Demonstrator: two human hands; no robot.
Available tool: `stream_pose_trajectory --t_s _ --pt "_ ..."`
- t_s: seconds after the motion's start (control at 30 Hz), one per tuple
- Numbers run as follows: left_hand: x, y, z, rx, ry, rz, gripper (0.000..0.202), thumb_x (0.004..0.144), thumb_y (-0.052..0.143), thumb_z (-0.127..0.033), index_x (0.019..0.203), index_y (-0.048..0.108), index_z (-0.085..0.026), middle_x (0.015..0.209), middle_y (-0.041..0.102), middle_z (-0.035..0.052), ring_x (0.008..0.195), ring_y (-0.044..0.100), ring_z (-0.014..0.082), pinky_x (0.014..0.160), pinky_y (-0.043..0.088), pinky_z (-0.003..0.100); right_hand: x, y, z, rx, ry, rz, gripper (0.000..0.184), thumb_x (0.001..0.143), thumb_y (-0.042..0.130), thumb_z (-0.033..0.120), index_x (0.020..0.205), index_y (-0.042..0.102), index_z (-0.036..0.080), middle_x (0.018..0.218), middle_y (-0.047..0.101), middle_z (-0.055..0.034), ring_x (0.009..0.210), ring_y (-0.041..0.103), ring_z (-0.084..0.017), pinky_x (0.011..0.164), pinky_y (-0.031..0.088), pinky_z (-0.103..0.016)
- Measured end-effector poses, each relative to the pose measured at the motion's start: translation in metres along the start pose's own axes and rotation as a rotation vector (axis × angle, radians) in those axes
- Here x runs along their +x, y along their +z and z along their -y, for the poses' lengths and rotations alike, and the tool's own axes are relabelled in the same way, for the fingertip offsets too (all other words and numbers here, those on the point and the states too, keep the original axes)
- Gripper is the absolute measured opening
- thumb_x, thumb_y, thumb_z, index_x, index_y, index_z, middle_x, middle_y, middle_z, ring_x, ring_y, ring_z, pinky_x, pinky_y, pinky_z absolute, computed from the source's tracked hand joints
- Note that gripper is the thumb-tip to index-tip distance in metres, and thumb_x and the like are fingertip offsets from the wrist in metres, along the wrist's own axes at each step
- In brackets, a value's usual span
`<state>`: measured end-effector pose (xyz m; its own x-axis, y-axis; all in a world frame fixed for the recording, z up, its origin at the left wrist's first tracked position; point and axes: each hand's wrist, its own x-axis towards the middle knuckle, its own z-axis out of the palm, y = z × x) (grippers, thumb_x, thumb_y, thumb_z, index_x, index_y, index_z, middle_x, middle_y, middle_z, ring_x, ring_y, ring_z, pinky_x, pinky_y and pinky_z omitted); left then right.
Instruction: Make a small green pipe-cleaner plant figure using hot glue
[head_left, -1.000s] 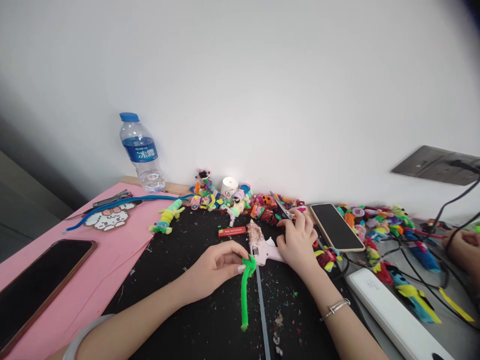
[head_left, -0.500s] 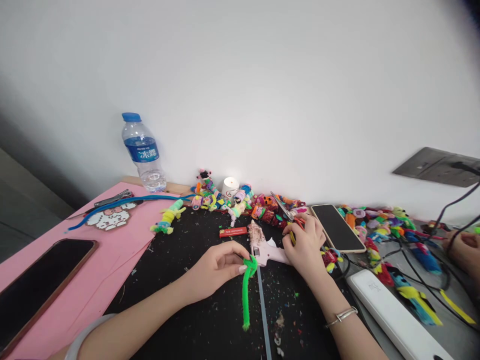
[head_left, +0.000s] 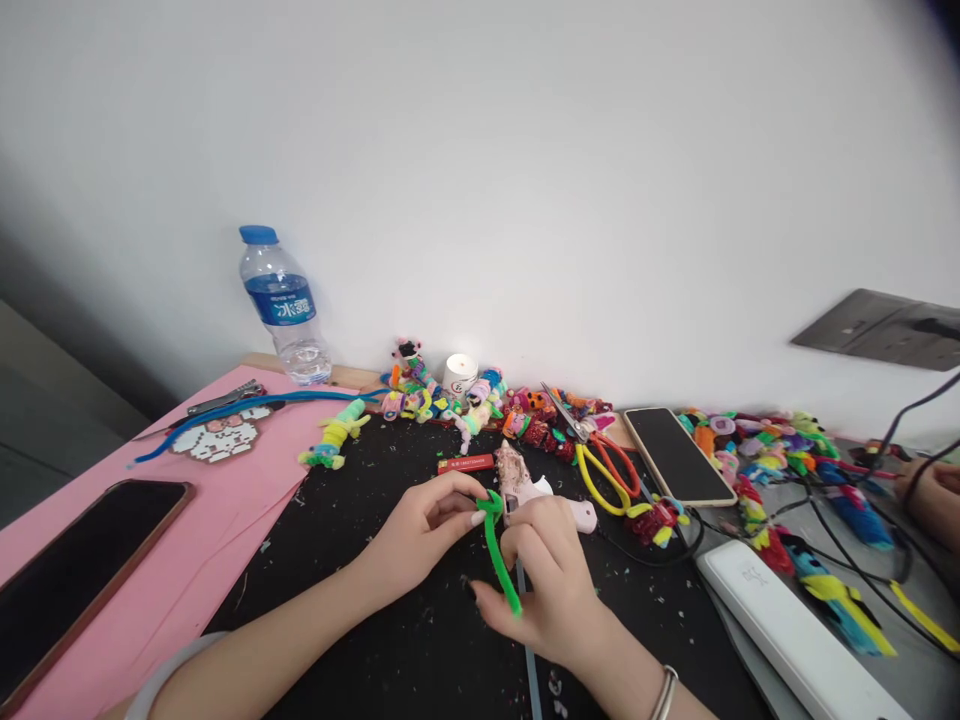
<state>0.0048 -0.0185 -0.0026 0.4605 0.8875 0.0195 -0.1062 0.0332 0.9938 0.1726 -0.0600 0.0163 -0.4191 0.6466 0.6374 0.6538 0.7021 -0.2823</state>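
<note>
My left hand (head_left: 431, 530) pinches the knotted top of a bright green pipe cleaner (head_left: 496, 545) over the black mat (head_left: 360, 560). Lower down, the same pipe cleaner runs through the curled fingers of my right hand (head_left: 546, 580). A pink glue gun (head_left: 536, 487) lies just behind both hands, its clear glue stick (head_left: 529, 665) trailing toward me. Yellow and orange handled scissors (head_left: 600, 460) lie to the right of the gun, apart from my hands.
A water bottle (head_left: 283, 305), a lit candle (head_left: 459, 373) and several pipe-cleaner figures (head_left: 450, 400) line the wall. Phones lie at left (head_left: 75, 570) and right (head_left: 673, 453). A white power strip (head_left: 795, 630), cables and more figures (head_left: 780, 450) crowd the right. Another person's hand (head_left: 930, 495) shows at the right edge.
My right hand let go of the scissors, which now lie flat, and came back to take hold of the green pipe cleaner. My left hand kept its pinch.
</note>
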Motion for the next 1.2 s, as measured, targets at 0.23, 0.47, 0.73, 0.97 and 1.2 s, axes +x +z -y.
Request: stream_pose_trajectory --t_s 0.23,0.47,0.73,0.97,1.2 --pt "0.001 0.000 -0.001 0.018 -0.012 -0.018 0.015 0.077 0.060 -0.025 0.089 0.058 -0.016 0.087 0.062 0.0038 0.083 0.058 0.0170 0.078 0.045 0.030 -0.005 -0.003 -0.011 0.291 0.207 -0.042 0.016 0.079 0.042 0.009 0.067 0.040 0.019 0.067 0.039 0.0002 0.064 0.041 -0.015 0.056 0.032 -0.028" --pt "0.004 -0.001 -0.004 -0.070 -0.041 0.012 0.013 0.077 0.060 -0.024 0.087 0.057 -0.016 0.083 0.059 0.0012 0.076 0.056 0.0138 0.072 0.044 0.027 -0.005 -0.002 -0.019 0.347 0.304 -0.066 0.018 0.083 0.043 0.012 0.066 0.045 0.018 0.065 0.041 0.0006 0.061 0.041 -0.014 0.054 0.031 -0.028" --pt "0.004 0.000 0.000 -0.261 -0.120 0.086 0.014 0.079 0.060 -0.025 0.088 0.054 -0.017 0.083 0.060 0.0017 0.075 0.057 0.0138 0.071 0.044 0.028 -0.004 -0.002 -0.023 0.290 0.328 -0.069 0.017 0.082 0.046 0.014 0.069 0.054 0.017 0.064 0.049 -0.0010 0.061 0.045 -0.015 0.055 0.036 -0.028" --pt "0.002 0.001 -0.004 -0.372 -0.172 0.111 0.013 0.080 0.060 -0.024 0.088 0.054 -0.017 0.081 0.059 0.0017 0.074 0.056 0.0123 0.072 0.045 0.029 -0.005 0.000 -0.024 0.249 0.327 -0.078 0.016 0.082 0.046 0.014 0.066 0.051 0.018 0.063 0.047 0.0000 0.060 0.045 -0.014 0.054 0.035 -0.026" --pt "0.001 0.001 -0.005 -0.481 -0.209 0.163 0.011 0.081 0.058 -0.019 0.091 0.053 -0.017 0.083 0.060 0.0016 0.074 0.058 0.0113 0.074 0.045 0.029 -0.005 0.002 -0.023 0.219 0.325 -0.077 0.017 0.080 0.048 0.012 0.064 0.049 0.018 0.062 0.047 0.0005 0.058 0.045 -0.013 0.053 0.034 -0.025"
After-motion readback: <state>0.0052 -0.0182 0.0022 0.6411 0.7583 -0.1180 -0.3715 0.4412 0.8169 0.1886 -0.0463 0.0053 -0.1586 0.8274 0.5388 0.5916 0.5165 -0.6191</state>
